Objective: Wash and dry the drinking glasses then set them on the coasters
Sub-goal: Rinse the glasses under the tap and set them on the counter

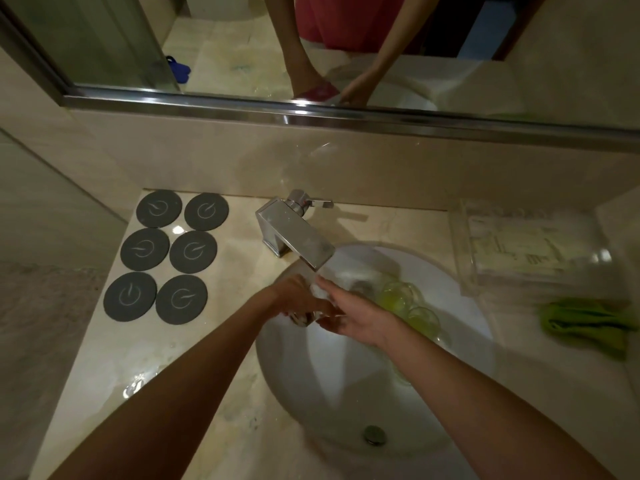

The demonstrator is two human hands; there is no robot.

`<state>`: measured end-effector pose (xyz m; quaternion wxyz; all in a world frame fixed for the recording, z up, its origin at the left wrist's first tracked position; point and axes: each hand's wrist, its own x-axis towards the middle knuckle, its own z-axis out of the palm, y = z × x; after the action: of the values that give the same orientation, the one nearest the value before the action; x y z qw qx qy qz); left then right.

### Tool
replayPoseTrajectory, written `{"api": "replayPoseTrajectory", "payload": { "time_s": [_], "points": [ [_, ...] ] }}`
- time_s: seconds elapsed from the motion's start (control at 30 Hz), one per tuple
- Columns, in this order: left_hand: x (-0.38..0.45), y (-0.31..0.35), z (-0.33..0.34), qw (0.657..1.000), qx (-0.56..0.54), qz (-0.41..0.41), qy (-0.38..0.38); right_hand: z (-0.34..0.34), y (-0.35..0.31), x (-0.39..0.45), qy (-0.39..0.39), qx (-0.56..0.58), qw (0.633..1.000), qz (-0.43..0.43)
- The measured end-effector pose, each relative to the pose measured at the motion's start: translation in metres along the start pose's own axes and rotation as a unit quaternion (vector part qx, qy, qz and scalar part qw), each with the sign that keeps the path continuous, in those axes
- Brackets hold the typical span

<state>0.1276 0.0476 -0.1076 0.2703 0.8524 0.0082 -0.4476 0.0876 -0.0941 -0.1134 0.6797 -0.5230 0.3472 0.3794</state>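
Under the faucet point(298, 233), the person's left hand point(298, 299) and right hand point(356, 317) are both gripping a drinking glass point(317, 299) — wet fingers could be letting it slip onto the other glasses point(405, 299) in the sink point(464, 306).

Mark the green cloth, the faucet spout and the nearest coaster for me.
green cloth point(585, 323), head view, middle of the folds.
faucet spout point(298, 240), head view, its flat top.
nearest coaster point(181, 300), head view, its centre.
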Motion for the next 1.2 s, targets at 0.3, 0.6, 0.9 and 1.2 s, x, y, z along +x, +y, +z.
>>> {"api": "replayPoseTrajectory", "payload": {
  "time_s": [0.3, 0.6, 0.9, 1.2],
  "points": [
    [-0.025, -0.017, -0.002, 0.982, -0.100, 0.120, 0.108, 0.011, 0.000, 0.013, 0.019, 0.148, 0.989, 0.003],
    [-0.026, -0.019, 0.002, 0.929, -0.247, 0.226, 0.157, 0.019, 0.009, 0.020, 0.007, 0.305, 0.952, 0.008],
    [-0.018, -0.011, 0.004, 0.917, -0.326, 0.162, 0.160, 0.011, 0.004, 0.022, -0.010, 0.308, 0.951, -0.007],
    [-0.011, -0.019, 0.005, 0.943, -0.283, 0.130, 0.118, 0.007, -0.007, 0.026, 0.014, 0.106, 0.988, -0.111]
  ]
}}
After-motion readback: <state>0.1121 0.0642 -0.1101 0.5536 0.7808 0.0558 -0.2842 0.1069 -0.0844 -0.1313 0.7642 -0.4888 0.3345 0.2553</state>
